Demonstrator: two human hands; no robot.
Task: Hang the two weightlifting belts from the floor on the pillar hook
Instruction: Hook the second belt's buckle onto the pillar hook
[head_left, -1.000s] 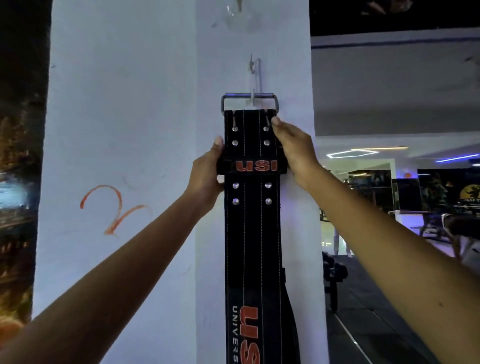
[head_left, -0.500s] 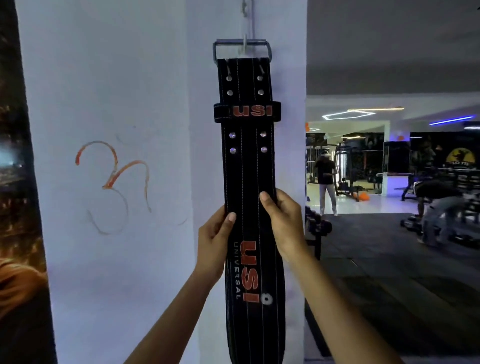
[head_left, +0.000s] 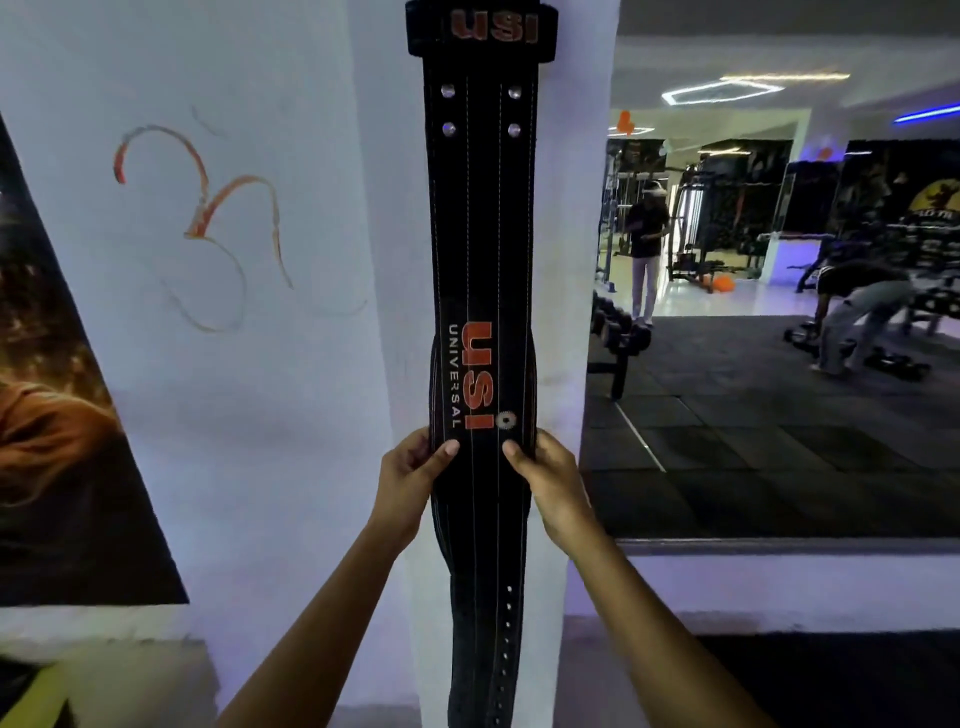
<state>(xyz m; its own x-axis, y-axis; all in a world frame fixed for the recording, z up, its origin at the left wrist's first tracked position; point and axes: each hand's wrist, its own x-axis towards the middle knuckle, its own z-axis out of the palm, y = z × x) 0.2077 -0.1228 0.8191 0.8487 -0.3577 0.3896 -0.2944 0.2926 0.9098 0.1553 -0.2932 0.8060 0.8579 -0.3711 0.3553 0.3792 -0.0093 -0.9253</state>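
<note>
A black weightlifting belt (head_left: 480, 234) with orange USI lettering hangs straight down the front of the white pillar (head_left: 384, 218). Its buckle and the hook are above the frame's top edge. My left hand (head_left: 410, 480) grips the belt's left edge just below the lettering, thumb on the front face. My right hand (head_left: 550, 483) grips the right edge at the same height. The belt's tail with its rows of holes runs down below my hands. Whether a second belt hangs behind this one cannot be told.
A large mirror (head_left: 779, 312) to the right of the pillar reflects the gym floor, machines and two people. A dumbbell rack (head_left: 618, 332) stands by the pillar's right side. A dark poster (head_left: 62, 415) covers the wall on the left, beside an orange symbol.
Both hands slid down the hanging belt, from beside the buckle loop to below the large lettering. The view dropped, so the hook and buckle left the frame.
</note>
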